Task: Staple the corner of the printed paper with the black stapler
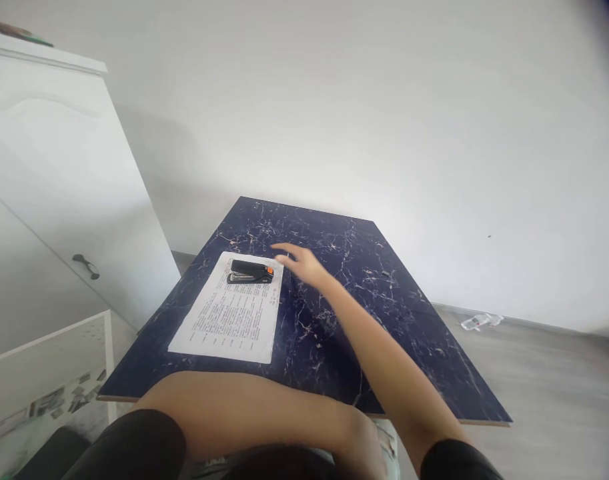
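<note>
A black stapler (pixel 251 272) with an orange end lies on a printed sheet of paper (pixel 224 320), which may be a stack. Just right of the stapler, my right hand (pixel 304 263) hovers with its fingers apart and nothing in them. The index finger and thumb point left, close to the paper's upper right corner. My left forearm crosses in front of my body along the table's near edge. At the bottom, my left hand (pixel 361 443) is low over my lap, its fingers hidden from view.
The paper rests on a dark blue marbled table (pixel 329 333). A small dark object (pixel 385 273) lies on its right side. At left stands a white cabinet (pixel 59 167), with a glass-topped piece (pixel 49 380) below it. Clear plastic packaging (pixel 481 322) sits on the floor by the wall.
</note>
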Demonstrator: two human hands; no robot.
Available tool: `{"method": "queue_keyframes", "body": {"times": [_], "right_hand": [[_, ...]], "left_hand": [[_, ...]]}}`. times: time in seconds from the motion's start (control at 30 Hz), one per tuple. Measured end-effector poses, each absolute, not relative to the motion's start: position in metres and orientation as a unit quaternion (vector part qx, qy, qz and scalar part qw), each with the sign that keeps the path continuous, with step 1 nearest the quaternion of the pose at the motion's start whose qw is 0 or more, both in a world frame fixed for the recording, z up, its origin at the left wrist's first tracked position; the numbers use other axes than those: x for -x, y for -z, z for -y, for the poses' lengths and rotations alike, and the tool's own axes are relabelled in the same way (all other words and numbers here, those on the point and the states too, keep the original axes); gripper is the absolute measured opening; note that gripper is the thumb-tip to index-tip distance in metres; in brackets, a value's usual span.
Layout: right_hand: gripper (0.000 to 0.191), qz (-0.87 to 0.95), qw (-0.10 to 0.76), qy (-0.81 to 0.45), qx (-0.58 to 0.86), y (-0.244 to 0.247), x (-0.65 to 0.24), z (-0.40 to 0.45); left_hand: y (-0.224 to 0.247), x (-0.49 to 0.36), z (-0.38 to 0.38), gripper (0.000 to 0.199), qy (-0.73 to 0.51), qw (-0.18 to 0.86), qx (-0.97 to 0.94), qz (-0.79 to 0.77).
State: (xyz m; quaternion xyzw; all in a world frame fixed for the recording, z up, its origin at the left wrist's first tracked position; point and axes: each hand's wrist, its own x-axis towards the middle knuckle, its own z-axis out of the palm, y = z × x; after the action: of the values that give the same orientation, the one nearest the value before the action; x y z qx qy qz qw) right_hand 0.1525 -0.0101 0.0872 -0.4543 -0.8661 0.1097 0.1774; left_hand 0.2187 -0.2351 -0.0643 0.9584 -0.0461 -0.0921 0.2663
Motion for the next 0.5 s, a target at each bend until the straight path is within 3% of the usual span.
{"method": "queue_keyframes", "body": {"times": [0.07, 0.27, 0.5], "right_hand": [[0.039, 0.825, 0.208, -0.077, 0.520, -0.085, -0.219, -0.001], [0.041, 0.687, 0.204, -0.008, 0.697, -0.067, -0.397, -0.025], [0.031, 0.696, 0.198, -0.016, 0.690, -0.036, -0.428, -0.030]], "left_hand": [[0.071, -0.222, 0.237, 0.039, 0.164, 0.291, -0.935, 0.123], [0.086, -0.225, 0.238, 0.039, 0.081, 0.272, -0.948, 0.142], [0.043, -0.222, 0.229, 0.040, 0.215, 0.318, -0.918, 0.103]]}}
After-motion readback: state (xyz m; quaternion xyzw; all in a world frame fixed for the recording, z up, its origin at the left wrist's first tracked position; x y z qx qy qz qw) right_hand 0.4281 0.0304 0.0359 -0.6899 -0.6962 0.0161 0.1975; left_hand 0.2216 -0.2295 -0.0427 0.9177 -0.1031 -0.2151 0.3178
